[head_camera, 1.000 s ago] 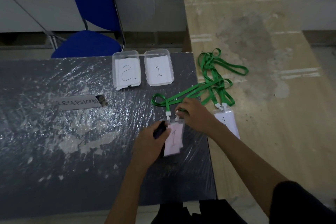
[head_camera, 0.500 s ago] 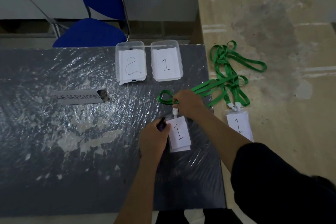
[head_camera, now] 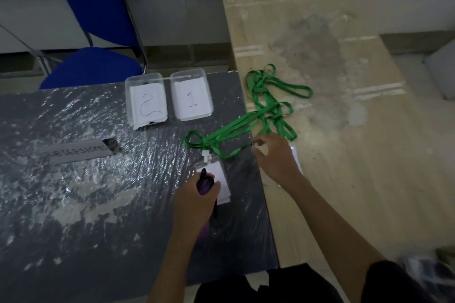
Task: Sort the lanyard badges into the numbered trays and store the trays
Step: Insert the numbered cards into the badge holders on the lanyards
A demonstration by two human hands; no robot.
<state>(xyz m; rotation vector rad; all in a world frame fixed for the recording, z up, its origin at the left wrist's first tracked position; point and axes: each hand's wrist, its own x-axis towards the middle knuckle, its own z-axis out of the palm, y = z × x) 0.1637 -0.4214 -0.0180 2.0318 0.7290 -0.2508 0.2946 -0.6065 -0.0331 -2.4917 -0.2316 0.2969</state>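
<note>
Two clear trays stand at the dark table's far edge, tray 2 (head_camera: pixel 146 103) on the left and tray 1 (head_camera: pixel 192 97) on the right, each with a numbered paper inside. A white badge (head_camera: pixel 222 181) lies on the table under my left hand (head_camera: pixel 197 200), which grips a purple and black marker (head_camera: pixel 205 183). Its green lanyard (head_camera: pixel 229 128) runs up and right into a tangle of green lanyards (head_camera: pixel 273 101) on the wooden table. My right hand (head_camera: pixel 277 157) pinches a white lanyard clip at the table edge. It covers most of a second badge (head_camera: pixel 296 157).
A grey label strip (head_camera: pixel 76 152) lies on the plastic-wrapped dark table (head_camera: pixel 86 204). A blue chair (head_camera: pixel 93 66) stands behind the trays. The wooden table (head_camera: pixel 344 179) adjoins on the right. A shoe (head_camera: pixel 423 273) shows at the lower right.
My right hand let go of the first badge's clip and moved right to the second lanyard's clip. The left hand slid up over the first badge, hiding its number.
</note>
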